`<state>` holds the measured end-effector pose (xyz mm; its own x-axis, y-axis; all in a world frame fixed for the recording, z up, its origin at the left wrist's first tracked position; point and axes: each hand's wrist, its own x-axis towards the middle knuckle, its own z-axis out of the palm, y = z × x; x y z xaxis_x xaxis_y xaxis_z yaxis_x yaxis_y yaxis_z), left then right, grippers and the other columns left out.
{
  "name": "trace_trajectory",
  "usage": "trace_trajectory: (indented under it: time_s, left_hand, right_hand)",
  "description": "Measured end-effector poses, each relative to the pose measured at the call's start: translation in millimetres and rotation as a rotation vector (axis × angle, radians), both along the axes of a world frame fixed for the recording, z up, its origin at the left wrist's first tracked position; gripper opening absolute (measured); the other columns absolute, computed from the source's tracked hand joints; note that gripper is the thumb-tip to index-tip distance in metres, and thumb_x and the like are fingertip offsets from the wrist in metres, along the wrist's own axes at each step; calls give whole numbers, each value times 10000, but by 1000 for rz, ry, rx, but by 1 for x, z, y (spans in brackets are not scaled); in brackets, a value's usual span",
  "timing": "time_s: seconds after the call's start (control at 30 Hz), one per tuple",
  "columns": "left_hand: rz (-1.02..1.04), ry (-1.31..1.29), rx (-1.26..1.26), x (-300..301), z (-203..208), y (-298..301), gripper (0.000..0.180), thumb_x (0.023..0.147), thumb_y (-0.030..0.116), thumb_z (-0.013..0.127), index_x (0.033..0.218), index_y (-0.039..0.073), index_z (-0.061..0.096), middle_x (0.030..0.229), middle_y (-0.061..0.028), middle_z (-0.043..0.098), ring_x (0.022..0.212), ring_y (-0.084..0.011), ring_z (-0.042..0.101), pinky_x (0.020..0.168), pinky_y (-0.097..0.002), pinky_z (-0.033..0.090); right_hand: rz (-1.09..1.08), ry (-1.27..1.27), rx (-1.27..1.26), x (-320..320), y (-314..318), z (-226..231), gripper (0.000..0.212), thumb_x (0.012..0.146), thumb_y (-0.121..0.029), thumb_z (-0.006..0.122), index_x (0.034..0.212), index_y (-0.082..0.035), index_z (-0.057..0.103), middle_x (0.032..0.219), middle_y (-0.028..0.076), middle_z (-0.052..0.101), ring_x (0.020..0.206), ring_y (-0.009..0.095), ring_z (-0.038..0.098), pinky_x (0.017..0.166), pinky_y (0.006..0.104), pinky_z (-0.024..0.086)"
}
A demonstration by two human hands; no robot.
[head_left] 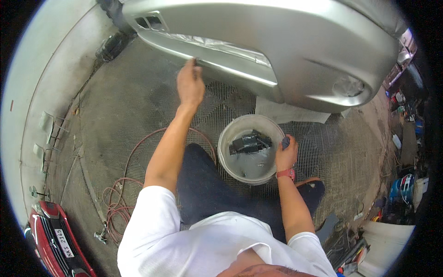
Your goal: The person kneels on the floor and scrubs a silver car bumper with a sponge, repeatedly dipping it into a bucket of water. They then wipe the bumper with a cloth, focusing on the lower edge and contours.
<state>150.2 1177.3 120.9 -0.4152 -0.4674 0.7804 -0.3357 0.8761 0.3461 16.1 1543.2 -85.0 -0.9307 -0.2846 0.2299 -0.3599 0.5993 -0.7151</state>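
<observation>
A large silver car bumper (318, 41) hangs across the top of the head view. My left hand (190, 85) reaches up to its lower lip, fingers closed; a bit of something small and dark shows at the fingertips, too little to name. At the rim of a round whitish bucket (224, 162), my right hand (287, 157) is closed around a small dark grey pad (286, 142). Greyish water stands in the bucket, with a black angular piece (250, 143) in it.
A red hose (131, 157) loops over the ribbed floor at left. Pale paper (295, 112) lies under the bumper. A red car front part (57, 240) is at lower left. Along the right stand a blue pail (402, 188) and assorted clutter.
</observation>
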Motion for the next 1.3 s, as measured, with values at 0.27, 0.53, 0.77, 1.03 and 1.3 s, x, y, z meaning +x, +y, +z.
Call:
trace_trajectory:
  time_s: [0.27, 0.53, 0.77, 1.03, 1.3]
  left_hand:
    - [133, 366, 85, -118, 108, 3, 791, 1214, 475, 332, 1785, -7, 71, 1863, -282, -32, 1736, -425, -66, 1388, -615, -29]
    - [-67, 323, -224, -173, 69, 101, 864, 1173, 498, 408, 1777, -46, 115, 1861, -270, 120, 1735, -450, 39, 1393, -606, 13]
    - [22, 636, 235, -130, 120, -5, 786, 1217, 433, 327, 1784, -28, 36, 1862, -293, 9, 1726, -480, 33, 1394, -587, 44]
    - [3, 669, 334, -120, 89, -23, 833, 1207, 497, 331, 1783, -27, 38, 1864, -284, 15, 1734, -450, 24, 1399, -568, 22]
    - [-176, 372, -318, -132, 74, 26, 792, 1181, 418, 468, 1779, -10, 173, 1844, -283, 176, 1718, -473, 133, 1390, -591, 102]
  right_hand:
    - [48, -37, -2, 5, -4, -3, 477, 955, -182, 820, 1400, -100, 668, 1371, 229, 678, 1291, 477, 655, 1059, 555, 542]
    - [-1, -93, 42, -5, 10, 6, 536, 968, -190, 806, 1467, -86, 641, 1409, 222, 679, 1333, 463, 644, 1101, 552, 531]
    - [28, -5, 21, 2, 1, -6, 510, 972, -185, 800, 1452, -93, 654, 1405, 219, 685, 1318, 454, 652, 1099, 546, 532]
    - [-8, -76, 57, 2, -3, 10, 465, 958, -128, 796, 1399, -61, 665, 1344, 241, 686, 1269, 483, 662, 1063, 562, 530]
    - [21, 85, 33, -19, 14, -23, 485, 957, -125, 795, 1419, -60, 662, 1349, 246, 683, 1270, 484, 660, 1073, 561, 525]
